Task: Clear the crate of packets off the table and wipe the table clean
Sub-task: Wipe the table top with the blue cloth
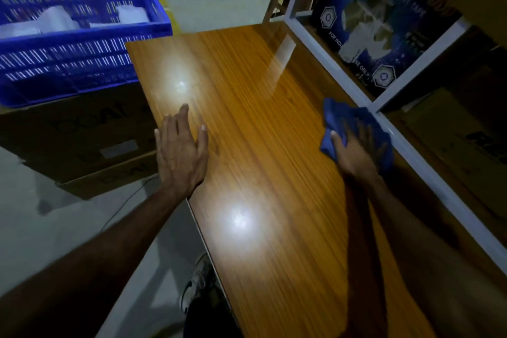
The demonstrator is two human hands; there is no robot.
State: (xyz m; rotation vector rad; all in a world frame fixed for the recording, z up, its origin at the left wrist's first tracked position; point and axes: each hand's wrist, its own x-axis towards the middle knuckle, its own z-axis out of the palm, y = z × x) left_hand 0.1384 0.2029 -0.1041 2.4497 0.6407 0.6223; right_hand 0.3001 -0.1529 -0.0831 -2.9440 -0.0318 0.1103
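At the right of the frame, the right hand [358,149] presses a blue cloth [344,118] onto the wooden table [260,145], fingers spread over the bunched fabric and curling into it, close to the white frame rail [397,129] that runs along the table's far side. The left hand [181,151] lies flat on the table's left edge, fingers straight and holding nothing. The blue crate [82,35] with its white packets [57,20] is already off the table, at the upper left, sitting on a cardboard box [76,134] just beside the table's corner.

Risks, as I judge them: a wide sweep to the right could jam the cloth or knuckles against the rail — and leave the strip beside it unwiped. A push toward the upper left could nudge the crate, which seems to overhang its box. Glare spots on the wood may hide missed patches
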